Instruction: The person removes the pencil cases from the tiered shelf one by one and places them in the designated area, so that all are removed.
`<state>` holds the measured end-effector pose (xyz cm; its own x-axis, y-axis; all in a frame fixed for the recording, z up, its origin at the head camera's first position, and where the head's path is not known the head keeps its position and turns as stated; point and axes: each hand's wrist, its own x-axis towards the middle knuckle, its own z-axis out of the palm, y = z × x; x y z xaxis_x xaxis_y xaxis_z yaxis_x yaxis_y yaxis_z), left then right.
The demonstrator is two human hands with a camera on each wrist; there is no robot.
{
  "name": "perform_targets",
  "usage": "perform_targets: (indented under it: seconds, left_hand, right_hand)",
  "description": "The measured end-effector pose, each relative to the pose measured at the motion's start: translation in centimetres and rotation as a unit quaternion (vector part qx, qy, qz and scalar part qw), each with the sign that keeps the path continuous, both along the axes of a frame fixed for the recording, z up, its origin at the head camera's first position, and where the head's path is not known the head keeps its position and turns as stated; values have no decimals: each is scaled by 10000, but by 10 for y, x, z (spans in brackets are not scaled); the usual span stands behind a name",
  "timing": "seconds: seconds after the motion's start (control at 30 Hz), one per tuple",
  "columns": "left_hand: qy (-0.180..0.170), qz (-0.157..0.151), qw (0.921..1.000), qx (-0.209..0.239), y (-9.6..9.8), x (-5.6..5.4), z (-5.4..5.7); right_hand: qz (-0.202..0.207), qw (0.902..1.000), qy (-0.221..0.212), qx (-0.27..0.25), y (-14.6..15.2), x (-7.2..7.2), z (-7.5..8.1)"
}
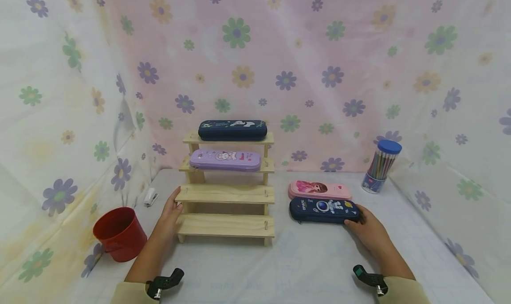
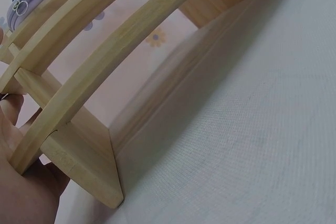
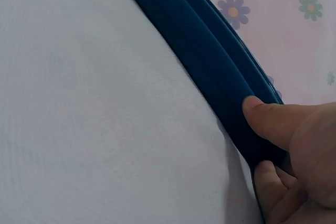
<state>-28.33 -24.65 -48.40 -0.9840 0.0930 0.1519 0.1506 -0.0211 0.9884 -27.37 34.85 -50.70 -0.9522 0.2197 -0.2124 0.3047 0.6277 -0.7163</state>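
Gripping the right end of a navy pencil case [image 1: 324, 210] decorated with "SPACE" lettering and an astronaut, the right hand [image 1: 371, 230] sets its thumb against the near side, with other fingers bent at the end. The case stretches leftward from that hand, over a white cloth-covered tabletop [image 1: 315, 259]; whether its gripped end is lifted slightly, I cannot tell. Just behind it, farther from the right hand, lies a pink pencil case [image 1: 331, 191] showing a cartoon girl. Across to the left, the left hand [image 1: 172, 213] holds the left side of a pale wooden four-tier rack [image 1: 227, 194], its fingers curled around a shelf end. The two lower shelves, nearest the left hand, are bare wood. Above and beyond that hand, a purple pencil case [image 1: 225, 160] with a cartoon character lies on the third shelf, and a dark blue pencil case [image 1: 233, 132] with white animal pictures lies on the top one. Outside the left forearm stands a red bucket [image 1: 137, 237]; a small white object [image 1: 150, 197] sits beyond it. Past the right hand, farther back and to its right, a clear tub of pencils [image 1: 381, 166] with a blue lid stands upright. Flower-printed fabric [image 1: 259, 51] rises behind everything.
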Motion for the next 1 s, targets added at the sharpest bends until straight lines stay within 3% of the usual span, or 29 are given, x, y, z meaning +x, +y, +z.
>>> perform_targets:
  seconds: [0.47,0.8,0.9,1.0]
  left_hand:
    - [-42,-71,9999,66,-1,-1,-4]
    - [30,-1,10000,-28,-3,-1,-2]
    - [-27,18,10000,-47,-2,0,-1]
    - [-150,57,9999,-50,-2,1,0]
  right_hand:
    - [-313,9994,71,111,-6,2,0]
    - [-252,9995,-6,172,-10,2,3]
    - [-454,9989,-2,79,-13,4,8]
    - [-918,9955,244,-65,-22,9,18]
